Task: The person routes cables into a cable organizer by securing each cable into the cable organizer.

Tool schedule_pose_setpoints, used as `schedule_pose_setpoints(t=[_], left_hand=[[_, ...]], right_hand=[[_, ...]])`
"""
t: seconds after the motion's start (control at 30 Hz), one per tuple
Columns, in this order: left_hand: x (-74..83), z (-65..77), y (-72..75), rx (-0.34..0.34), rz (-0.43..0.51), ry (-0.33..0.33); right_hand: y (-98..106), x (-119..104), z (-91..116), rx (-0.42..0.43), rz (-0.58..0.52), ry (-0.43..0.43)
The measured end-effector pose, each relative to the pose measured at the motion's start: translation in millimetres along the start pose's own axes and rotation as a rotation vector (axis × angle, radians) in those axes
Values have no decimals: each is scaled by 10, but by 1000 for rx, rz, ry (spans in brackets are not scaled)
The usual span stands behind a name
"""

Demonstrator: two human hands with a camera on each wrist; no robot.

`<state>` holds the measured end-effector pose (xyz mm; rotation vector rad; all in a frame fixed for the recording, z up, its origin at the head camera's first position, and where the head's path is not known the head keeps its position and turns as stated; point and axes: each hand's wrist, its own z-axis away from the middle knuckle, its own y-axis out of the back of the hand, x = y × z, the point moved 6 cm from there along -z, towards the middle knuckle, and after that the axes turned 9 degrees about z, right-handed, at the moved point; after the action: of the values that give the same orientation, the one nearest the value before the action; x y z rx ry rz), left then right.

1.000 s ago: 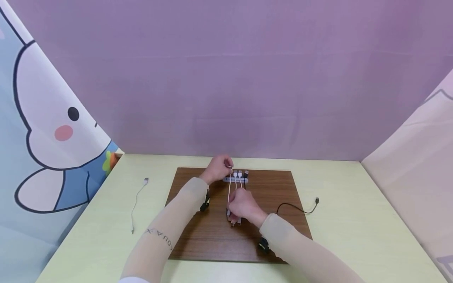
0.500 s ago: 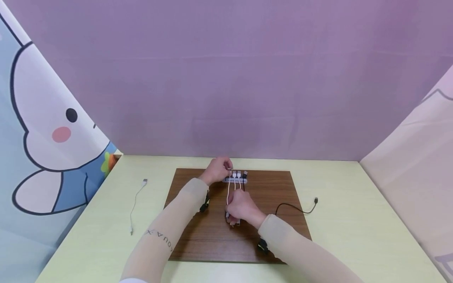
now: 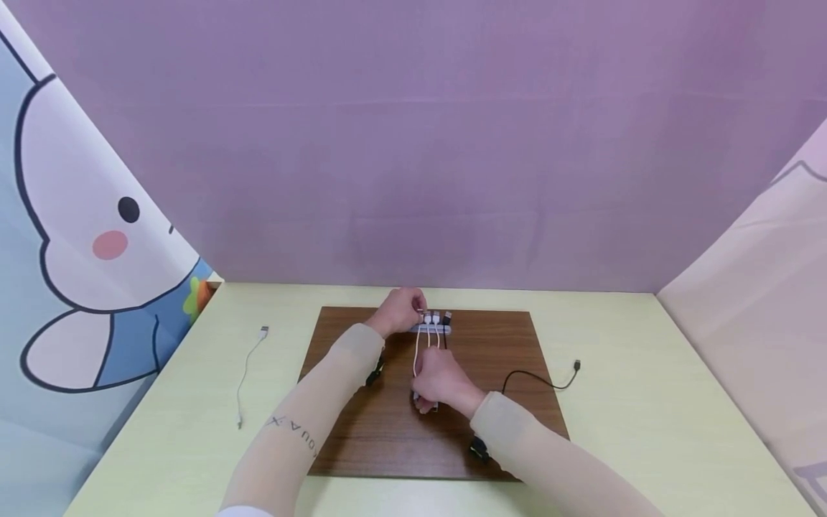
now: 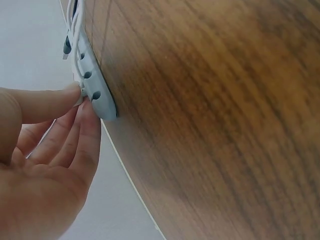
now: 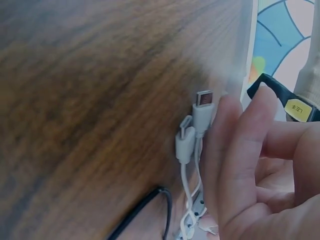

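My left hand (image 3: 398,311) pinches the plug end of a white USB cable (image 3: 416,352) at the left end of a pale grey slotted cable holder (image 4: 103,104). Thumb and fingertips meet on it beside the end slots in the left wrist view. Lower on the brown board, my right hand (image 3: 442,377) has curled fingers around the other end of this cable, which the fingers mostly hide. Two white connectors (image 5: 202,117) stand beside those fingers in the right wrist view. More white plugs (image 3: 436,318) and a black plug (image 3: 447,318) sit in the holder.
The wood-grain board (image 3: 375,452) lies on a pale yellow table (image 3: 646,402). A loose white cable (image 3: 246,370) lies left of the board. A black cable (image 3: 539,377) runs over its right edge. A purple curtain (image 3: 452,158) hangs behind.
My left hand has come down slightly, bringing the white cable's plug end closer to the holder. The right hand has stayed nearly in place. The head view has shifted a little.
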<state>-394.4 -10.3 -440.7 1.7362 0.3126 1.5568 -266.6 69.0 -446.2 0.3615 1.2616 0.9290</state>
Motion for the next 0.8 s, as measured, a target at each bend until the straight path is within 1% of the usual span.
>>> schedule_pose_setpoints(t=[0.13,0.23,0.4,0.57,0.67,0.8], left_hand=[[-7,3,-21,-18,-14,14],[-8,15,-31,-36,-27,29],[-27,19,-38,-42,-81,33],[-34,27,-62,-58,-198,-5],[-22,40,-70,-67,-266,-29],[-13,69,-65,-62,-310,-29]], right_hand=[[-21,-29,9,-23,40,11],[-42,-38,9,-38,49,13],[-58,-43,5,-35,56,17],[-52,-45,-2,-37,67,31],[-48,-47,9,-36,97,38],[-41,-64,37,-34,142,43]])
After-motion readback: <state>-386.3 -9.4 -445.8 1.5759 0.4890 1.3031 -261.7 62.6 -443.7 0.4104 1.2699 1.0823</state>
